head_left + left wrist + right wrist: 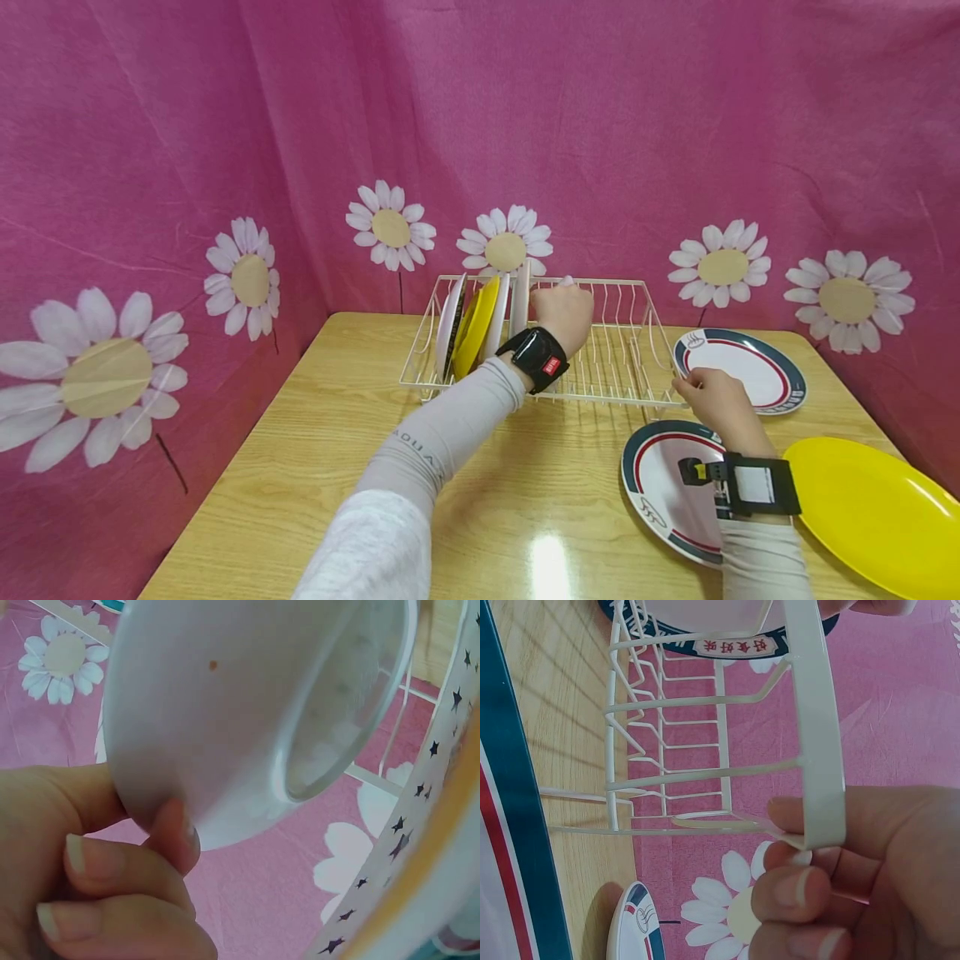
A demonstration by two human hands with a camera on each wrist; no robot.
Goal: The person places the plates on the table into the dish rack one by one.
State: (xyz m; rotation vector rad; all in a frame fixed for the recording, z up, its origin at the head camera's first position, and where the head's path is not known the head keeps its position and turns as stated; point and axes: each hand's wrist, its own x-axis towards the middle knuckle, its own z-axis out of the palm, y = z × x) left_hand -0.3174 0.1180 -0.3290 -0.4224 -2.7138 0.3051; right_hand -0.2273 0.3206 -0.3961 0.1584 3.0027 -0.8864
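My left hand (566,317) is over the middle of the white wire dish rack (611,398). Its thumb and fingers pinch the edge of a white plate (202,712), whose underside and foot ring face the left wrist camera. A dark blue rim with lettering shows on a plate (735,646) beside that hand in the right wrist view. My right hand (720,400) grips the rack's front right corner, thumb and fingers around the flat white rail (817,727). Left of my left hand, a yellow plate (477,329) and several white ones stand upright in the rack, one with a star-patterned rim (435,750).
Right of the rack lies a white plate with a dark blue and red rim (791,379). A similar plate (660,483) lies nearer, partly under my right forearm. A large yellow plate (877,517) is at the table's right edge. Pink flowered cloth (600,125) hangs behind.
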